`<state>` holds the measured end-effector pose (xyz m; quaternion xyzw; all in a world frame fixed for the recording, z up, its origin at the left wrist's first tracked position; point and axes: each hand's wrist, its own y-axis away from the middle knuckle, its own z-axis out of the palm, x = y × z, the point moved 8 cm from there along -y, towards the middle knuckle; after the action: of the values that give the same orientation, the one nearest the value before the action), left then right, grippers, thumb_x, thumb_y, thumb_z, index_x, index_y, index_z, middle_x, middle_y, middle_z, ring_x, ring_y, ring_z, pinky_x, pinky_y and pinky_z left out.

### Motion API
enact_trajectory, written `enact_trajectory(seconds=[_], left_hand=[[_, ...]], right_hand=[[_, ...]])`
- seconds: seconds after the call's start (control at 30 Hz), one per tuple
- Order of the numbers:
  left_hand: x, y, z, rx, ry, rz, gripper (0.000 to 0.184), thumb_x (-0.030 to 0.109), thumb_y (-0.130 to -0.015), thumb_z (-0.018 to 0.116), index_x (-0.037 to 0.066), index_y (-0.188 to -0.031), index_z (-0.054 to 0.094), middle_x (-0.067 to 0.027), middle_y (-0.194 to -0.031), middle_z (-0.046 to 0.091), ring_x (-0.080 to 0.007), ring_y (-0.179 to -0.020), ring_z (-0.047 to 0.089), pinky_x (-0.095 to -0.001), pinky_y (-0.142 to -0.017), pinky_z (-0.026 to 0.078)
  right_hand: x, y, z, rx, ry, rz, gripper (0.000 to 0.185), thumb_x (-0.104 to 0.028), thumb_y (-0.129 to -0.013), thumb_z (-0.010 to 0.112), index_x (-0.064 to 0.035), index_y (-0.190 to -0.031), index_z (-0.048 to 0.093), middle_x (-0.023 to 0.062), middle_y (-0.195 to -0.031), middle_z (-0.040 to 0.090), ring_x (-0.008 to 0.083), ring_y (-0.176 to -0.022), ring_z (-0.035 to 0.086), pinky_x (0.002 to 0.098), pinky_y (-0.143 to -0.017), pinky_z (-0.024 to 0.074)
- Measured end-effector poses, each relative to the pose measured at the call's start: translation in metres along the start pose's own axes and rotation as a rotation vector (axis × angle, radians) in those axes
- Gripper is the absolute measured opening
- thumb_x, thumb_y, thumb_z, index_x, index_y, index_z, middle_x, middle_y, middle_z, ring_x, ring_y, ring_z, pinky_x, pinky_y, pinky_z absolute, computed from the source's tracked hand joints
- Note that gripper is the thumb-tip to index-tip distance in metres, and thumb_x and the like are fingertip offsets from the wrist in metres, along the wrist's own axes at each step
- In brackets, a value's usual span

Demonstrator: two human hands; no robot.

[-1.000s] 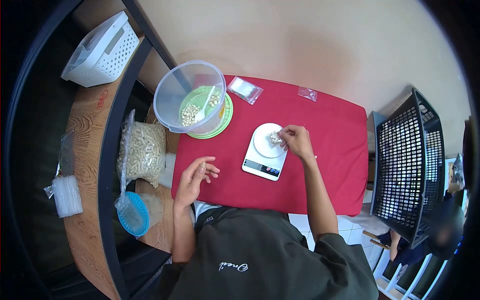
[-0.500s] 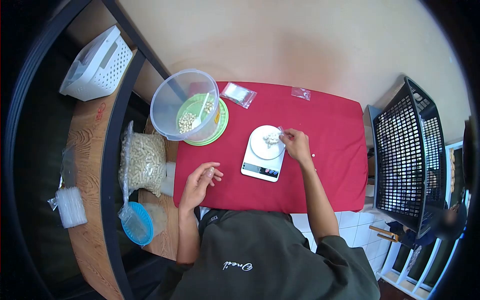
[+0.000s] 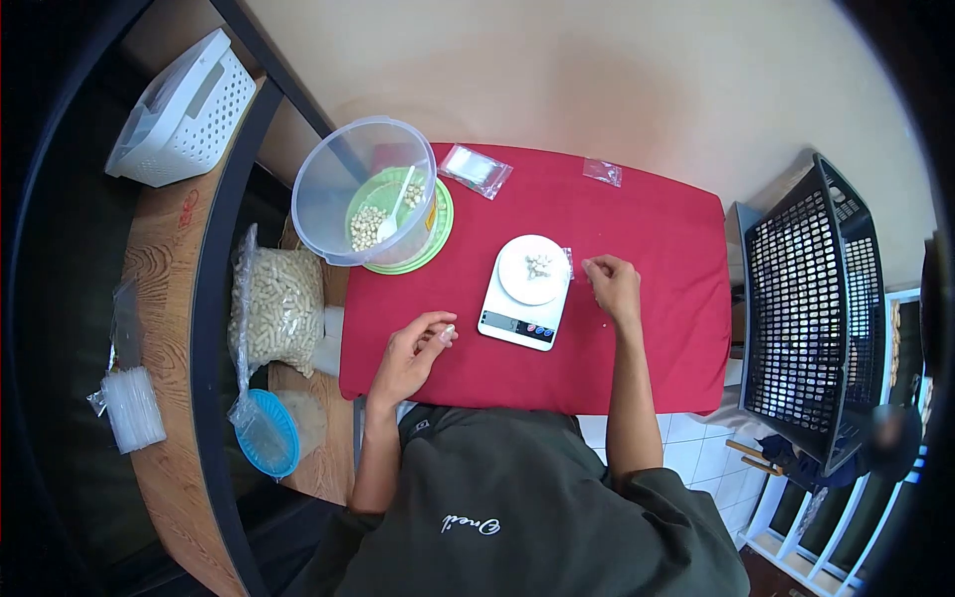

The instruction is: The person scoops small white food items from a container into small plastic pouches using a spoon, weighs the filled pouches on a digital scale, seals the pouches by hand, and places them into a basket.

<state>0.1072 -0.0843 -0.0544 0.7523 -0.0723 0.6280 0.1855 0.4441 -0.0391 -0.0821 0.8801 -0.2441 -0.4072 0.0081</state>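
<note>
Note scale [image 3: 512,325] on worktop [image 3: 657,338], bearing packet [image 3: 568,261] of pale pieces [image 3: 538,265] on its plate [image 3: 513,284]. Find right hand [image 3: 615,286] at 3 o'clock from scale, loosely bent, just clear of packet, holding nothing. Find left hand [image 3: 411,358] at 8 o'clock, half curled; cannot tell whether gripping anything. Locate bucket [image 3: 320,199] at 10 o'clock

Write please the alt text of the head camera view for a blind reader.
Small pale pieces in a clear bag lie on a white scale on a red-covered table. The right hand hovers right of the scale, the left hand to its lower left. A clear tub with more pieces and a white spoon stands at the back left.
</note>
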Motion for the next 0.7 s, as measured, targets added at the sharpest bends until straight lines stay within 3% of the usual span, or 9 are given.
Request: enact_trajectory(seconds=[0.13,0.2,0.23,0.27,0.3,0.33,0.43,0.6,0.7], left_hand=[[-0.003,-0.004,-0.003,0.086,-0.056,-0.003,0.025,0.012,-0.093,0.063,0.001,-0.115,0.063,-0.0089,-0.092,0.070,-0.0141,-0.083,0.064,-0.0278,-0.072,0.050],[0.019,-0.019,0.005,0.139,-0.233,0.117,0.024,0.011,-0.089,0.068,0.002,-0.112,0.065,-0.0081,-0.088,0.070,-0.0148,-0.078,0.062,-0.0287,-0.066,0.048],[0.032,-0.031,0.015,0.141,-0.275,0.198,0.028,0.008,-0.085,0.070,0.003,-0.112,0.065,-0.0081,-0.087,0.069,-0.0201,-0.080,0.062,-0.0333,-0.070,0.049],[0.042,-0.044,0.027,0.128,-0.328,0.288,0.032,0.008,-0.083,0.070,0.002,-0.113,0.063,-0.0110,-0.093,0.068,-0.0272,-0.090,0.060,-0.0382,-0.082,0.047],[0.047,-0.057,0.041,0.144,-0.425,0.423,0.037,0.007,-0.082,0.071,0.002,-0.117,0.062,-0.0118,-0.103,0.067,-0.0265,-0.100,0.059,-0.0374,-0.086,0.047],[0.050,-0.069,0.056,0.126,-0.428,0.458,0.041,0.008,-0.080,0.071,0.001,-0.119,0.060,-0.0154,-0.112,0.063,-0.0322,-0.110,0.054,-0.0413,-0.096,0.041],[0.042,-0.108,0.104,-0.016,-0.648,0.440,0.062,0.008,-0.076,0.069,0.005,-0.135,0.048,-0.0137,-0.131,0.053,-0.0351,-0.122,0.044,-0.0500,-0.098,0.036],[0.021,-0.138,0.140,0.022,-0.855,0.454,0.059,0.003,-0.076,0.062,0.003,-0.134,0.050,-0.0165,-0.116,0.059,-0.0353,-0.115,0.046,-0.0521,-0.090,0.034],[0.024,-0.132,0.130,0.095,-0.698,0.490,0.055,0.002,-0.077,0.061,0.003,-0.131,0.051,-0.0167,-0.112,0.060,-0.0329,-0.111,0.049,-0.0496,-0.089,0.036]], right_hand=[[-0.003,-0.001,-0.019,0.017,-0.065,0.044,0.025,-0.022,-0.087,0.069,0.0014,-0.095,0.073,0.0076,-0.066,0.066,0.0119,-0.060,0.060,0.0323,-0.059,0.0489],[-0.010,-0.004,-0.032,0.063,-0.091,-0.017,0.026,-0.023,-0.088,0.069,0.0015,-0.096,0.073,0.0062,-0.066,0.066,0.0099,-0.059,0.058,0.0293,-0.056,0.0463],[-0.012,-0.005,-0.036,0.064,-0.110,0.002,0.026,-0.022,-0.088,0.069,0.0016,-0.095,0.073,0.0049,-0.065,0.066,0.0088,-0.059,0.056,0.0278,-0.056,0.0451],[-0.017,-0.003,-0.038,0.064,-0.106,-0.002,0.026,-0.022,-0.088,0.069,0.0016,-0.095,0.073,0.0049,-0.065,0.066,0.0088,-0.059,0.056,0.0278,-0.056,0.0451],[-0.023,-0.001,-0.040,0.058,-0.128,-0.013,0.025,-0.022,-0.088,0.069,0.0018,-0.095,0.073,0.0044,-0.065,0.065,0.0086,-0.058,0.056,0.0276,-0.056,0.0448],[-0.028,0.002,-0.042,0.050,-0.150,-0.024,0.025,-0.022,-0.088,0.068,0.0019,-0.095,0.073,0.0038,-0.065,0.065,0.0084,-0.058,0.056,0.0274,-0.056,0.0446],[-0.040,0.012,-0.042,0.010,-0.111,-0.046,0.024,-0.021,-0.088,0.068,0.0020,-0.095,0.073,0.0030,-0.065,0.064,0.0075,-0.058,0.055,0.0271,-0.055,0.0438],[-0.046,0.024,-0.042,-0.037,-0.153,-0.153,0.021,-0.017,-0.088,0.069,0.0022,-0.094,0.073,0.0026,-0.064,0.063,0.0070,-0.056,0.053,0.0260,-0.052,0.0418],[-0.072,0.027,-0.043,-0.079,-0.174,-0.184,0.018,-0.014,-0.087,0.069,0.0026,-0.094,0.072,0.0043,-0.062,0.062,0.0070,-0.056,0.052,0.0259,-0.052,0.0418]])
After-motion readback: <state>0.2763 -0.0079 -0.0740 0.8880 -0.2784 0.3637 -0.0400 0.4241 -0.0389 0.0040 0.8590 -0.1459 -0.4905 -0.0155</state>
